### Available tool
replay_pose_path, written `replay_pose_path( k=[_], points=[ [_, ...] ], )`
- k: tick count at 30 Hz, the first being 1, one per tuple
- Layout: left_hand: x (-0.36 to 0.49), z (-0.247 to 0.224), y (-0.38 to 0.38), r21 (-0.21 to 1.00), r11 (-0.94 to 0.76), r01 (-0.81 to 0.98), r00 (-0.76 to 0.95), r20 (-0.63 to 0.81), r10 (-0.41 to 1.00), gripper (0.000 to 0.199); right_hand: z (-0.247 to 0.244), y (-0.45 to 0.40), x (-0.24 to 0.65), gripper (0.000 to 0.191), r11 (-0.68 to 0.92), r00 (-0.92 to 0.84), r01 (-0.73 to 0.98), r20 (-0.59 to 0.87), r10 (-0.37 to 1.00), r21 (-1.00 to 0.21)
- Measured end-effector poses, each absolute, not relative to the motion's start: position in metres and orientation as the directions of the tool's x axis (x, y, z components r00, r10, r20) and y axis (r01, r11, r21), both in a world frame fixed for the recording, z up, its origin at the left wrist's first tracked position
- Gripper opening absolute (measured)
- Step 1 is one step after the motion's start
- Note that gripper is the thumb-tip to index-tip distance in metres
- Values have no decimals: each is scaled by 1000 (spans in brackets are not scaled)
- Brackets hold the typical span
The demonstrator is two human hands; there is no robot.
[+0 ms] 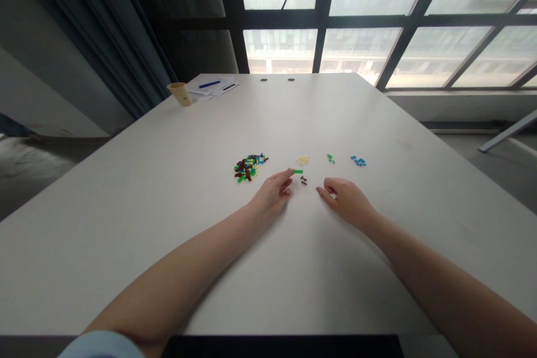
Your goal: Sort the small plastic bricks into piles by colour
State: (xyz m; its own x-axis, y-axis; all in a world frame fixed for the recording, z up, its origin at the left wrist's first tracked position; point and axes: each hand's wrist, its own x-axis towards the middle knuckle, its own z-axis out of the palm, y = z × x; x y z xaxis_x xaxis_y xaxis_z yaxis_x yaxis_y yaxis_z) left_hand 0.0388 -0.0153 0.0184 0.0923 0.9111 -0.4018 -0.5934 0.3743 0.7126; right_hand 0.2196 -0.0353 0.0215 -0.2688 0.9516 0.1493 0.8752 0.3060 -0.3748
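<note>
Between thumb and fingertips, my left hand [274, 190] pinches a small flat green building brick [297, 172]. Just in front of it lie several tiny brown bricks [304, 180]. My right hand [344, 198] hovers or rests close to the table at their right, its fingers curled and the thumb and index apart with nothing seen between them. A mixed heap of brown, green, blue and yellow bricks [247, 168] is left of my left hand. Farther back sit small groups of pale yellow bricks [302, 160], green bricks [330, 158] and blue bricks [358, 161].
The white table [260, 279] stretches away toward large windows. At its far left stand a tan paper cup [180, 94] and some papers [205, 90] with a blue pen [210, 84] and a black pen [229, 86] on them. Two dark round inserts are in the far tabletop.
</note>
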Motion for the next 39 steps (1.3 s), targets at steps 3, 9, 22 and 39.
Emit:
replay_pose_path(
  k=[3,9,22,39],
  points=[
    [38,19,-16,671,436,-600,138,-450,882,20,22,-36,220,30,312,-272,873,158,949,-374],
    [38,20,-17,652,463,-600,167,-464,870,18,20,-35,220,29,337,-282,862,196,939,-377],
    [44,20,-26,671,507,-540,233,-460,857,11,24,-40,216,22,537,-272,739,549,790,-406],
    [48,12,-29,809,492,-323,318,-396,861,30,5,12,254,19,288,-96,856,415,905,-429]
  ],
)
